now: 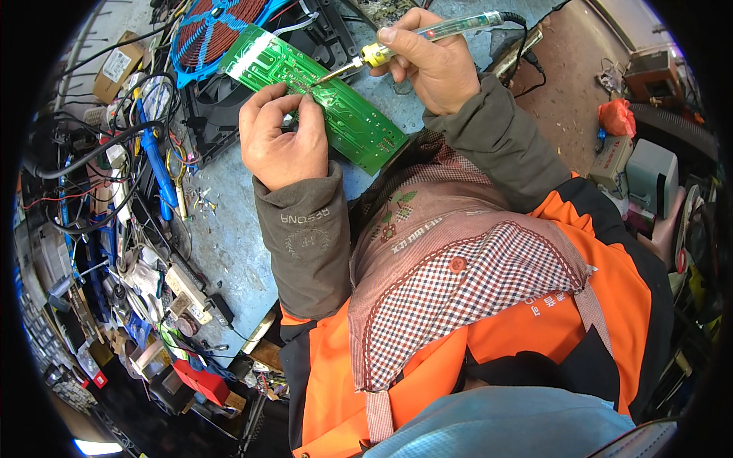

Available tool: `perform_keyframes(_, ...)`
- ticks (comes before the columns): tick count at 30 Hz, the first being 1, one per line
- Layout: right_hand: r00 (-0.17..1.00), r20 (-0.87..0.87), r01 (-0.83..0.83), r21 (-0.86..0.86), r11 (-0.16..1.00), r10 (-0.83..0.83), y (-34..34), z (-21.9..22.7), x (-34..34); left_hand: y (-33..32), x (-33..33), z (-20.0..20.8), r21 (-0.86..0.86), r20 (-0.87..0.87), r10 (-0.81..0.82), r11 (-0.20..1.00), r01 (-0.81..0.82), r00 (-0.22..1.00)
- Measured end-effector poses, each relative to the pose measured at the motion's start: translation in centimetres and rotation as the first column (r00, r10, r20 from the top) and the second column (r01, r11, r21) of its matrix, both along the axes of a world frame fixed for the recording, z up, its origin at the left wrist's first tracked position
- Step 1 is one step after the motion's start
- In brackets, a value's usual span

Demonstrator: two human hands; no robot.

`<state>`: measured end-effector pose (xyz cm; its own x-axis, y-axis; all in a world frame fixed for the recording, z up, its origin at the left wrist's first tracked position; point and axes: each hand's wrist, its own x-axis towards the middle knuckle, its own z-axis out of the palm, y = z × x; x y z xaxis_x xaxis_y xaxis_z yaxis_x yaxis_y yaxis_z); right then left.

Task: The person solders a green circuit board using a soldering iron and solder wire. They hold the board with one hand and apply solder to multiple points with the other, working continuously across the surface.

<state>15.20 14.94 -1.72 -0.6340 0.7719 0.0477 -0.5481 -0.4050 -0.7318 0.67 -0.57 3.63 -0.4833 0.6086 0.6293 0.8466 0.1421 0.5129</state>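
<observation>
My right hand (437,67) is closed round a soldering iron (463,25) with a clear handle and a yellow collar. Its metal tip slants down to the left and meets the green circuit board (359,126), or hovers just over it. Close by the tip, my left hand (284,141) has thumb and fingertips pinched together at the board's surface. Whatever lies between those fingertips is too small to make out. The board is tilted across the workbench, its far left end over a black plastic housing (330,30) beside a round copper coil (221,27) with blue spokes.
Tangled cables and a blue-handled tool (156,164) crowd the left of the blue-grey workbench (229,244). A cardboard box (118,65) is at the far left. The iron's black cord (527,46) loops at the upper right. A red box (200,382) lies lower left.
</observation>
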Motion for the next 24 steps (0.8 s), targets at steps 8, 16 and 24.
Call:
perform_keyframes(8, 0.999, -0.029, -0.029, -0.022, 0.999, 0.028, 0.1, 0.0, 0.2, -0.1, 0.1, 0.1, 0.005, 0.023, -0.014, 1.0, 0.014, 1.0)
perform_keyframes(16, 1.0, -0.002, 0.023, 0.134, 0.991, -0.023, 0.1, -0.6, -0.3, 0.0, 0.1, -0.2, 0.0, 0.034, 0.002, 1.0, -0.002, 0.999)
perform_keyframes(24, 0.999, 0.032, 0.016, 0.283, 0.959, -0.026, 0.3, -1.2, 0.1, 0.0, 0.1, -0.2, -0.006, 0.015, 0.007, 1.0, -0.007, 1.0)
